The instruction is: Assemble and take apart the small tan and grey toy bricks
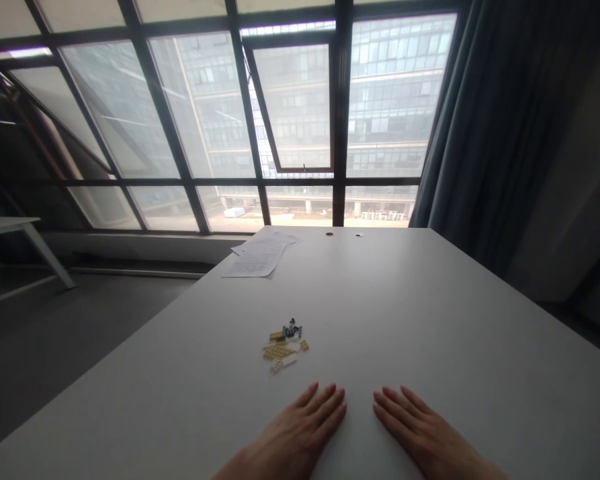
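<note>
My left hand [305,427] lies flat on the white table [370,300], palm down, fingers stretched out. My right hand [420,427] rests the same way to its right, with a gap between the two. Neither holds anything. Just beyond my left hand, a little to its left, is a small loose pile of building bricks [279,352]. Tan and white pieces make up the near part. Dark grey or black bricks [293,329] sit at the far side of the pile. Both hands are apart from the bricks.
Printed paper sheets [255,259] lie at the table's far left edge. Two cable holes [329,234] are near the far edge. Beyond stand large windows [300,107], one pane tilted open. A dark curtain [490,147] hangs at right; another table [10,227] stands at left.
</note>
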`<state>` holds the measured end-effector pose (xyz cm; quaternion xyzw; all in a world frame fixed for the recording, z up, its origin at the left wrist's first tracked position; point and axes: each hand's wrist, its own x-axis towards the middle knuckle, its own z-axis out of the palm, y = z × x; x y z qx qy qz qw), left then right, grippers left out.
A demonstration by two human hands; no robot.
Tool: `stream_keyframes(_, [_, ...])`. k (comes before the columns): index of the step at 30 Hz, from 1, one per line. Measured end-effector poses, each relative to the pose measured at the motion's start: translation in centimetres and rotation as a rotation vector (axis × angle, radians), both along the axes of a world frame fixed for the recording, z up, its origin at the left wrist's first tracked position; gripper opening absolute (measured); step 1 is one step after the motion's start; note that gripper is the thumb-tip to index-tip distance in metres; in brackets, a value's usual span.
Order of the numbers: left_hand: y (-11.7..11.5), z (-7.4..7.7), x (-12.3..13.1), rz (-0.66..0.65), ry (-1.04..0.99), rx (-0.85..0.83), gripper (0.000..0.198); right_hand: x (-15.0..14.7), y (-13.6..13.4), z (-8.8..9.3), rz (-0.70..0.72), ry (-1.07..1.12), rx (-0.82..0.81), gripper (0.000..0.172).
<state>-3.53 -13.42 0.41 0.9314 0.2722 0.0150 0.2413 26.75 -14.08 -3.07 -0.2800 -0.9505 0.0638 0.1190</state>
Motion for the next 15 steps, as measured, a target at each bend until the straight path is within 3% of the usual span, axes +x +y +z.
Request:
stream_keyframes(2, [-0.2,-0.1,0.1,0.007,-0.001,0.014,0.07,-0.1,-0.1,-0.5,-0.001,0.022,0.09,0.062])
stream_keyframes(5, [0.1,-1.2,-0.3,0.09,-0.026,0.105,0.077,-0.3,-0.7,-1.5,-0.072,0.189,0.201,0.031])
stream_keyframes(8, [2.0,-2.9,-2.4,0.316,-0.114,0.297,0.067,-0.4,-1.1,-2.4,-0.12,0.321,0.312,0.035])
stream_keyframes(10, [4.2,-4.0,-4.6,0.561,-0.199,0.456,0.053,-0.7,-1.1,-2.8,-0.114,0.337,0.36,0.034])
stream_keyframes(12, [6.6,-4.8,-6.8,0.772,-0.233,0.563,0.055,-1.1,-0.9,-3.0,-0.104,0.339,0.363,0.034])
stream_keyframes(15, [9.6,-5.2,-8.9,0.828,-0.143,0.52,0.068,-1.8,-0.5,-3.0,-0.078,0.347,0.342,0.032])
